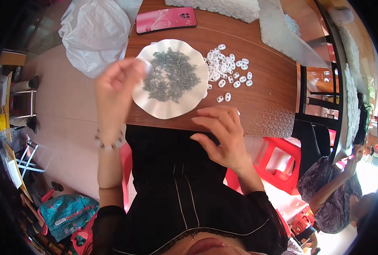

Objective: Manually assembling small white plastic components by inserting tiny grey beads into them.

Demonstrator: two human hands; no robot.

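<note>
My left hand (117, 80) is raised over the left rim of a white wavy-edged plate (167, 111). Its fingers are pinched, and a small white piece (146, 65) shows at the fingertips, too blurred to make out fully. Many small grey screws (176, 80) lie spread across the plate. To the right, a loose heap of white oval plastic pieces with two holes (221, 66) covers part of the table, and two of them lie apart nearer me. My right hand (223, 131) hovers at the front table edge, fingers curved and apart, apparently holding nothing.
On the brown wooden table (265, 95), a pink phone (165, 20) lies behind the plate. White packed stacks (218, 7) stand at the back. A white plastic bag (93, 34) sits left of the table. Red stools (278, 163) and another person (333, 191) are at the right.
</note>
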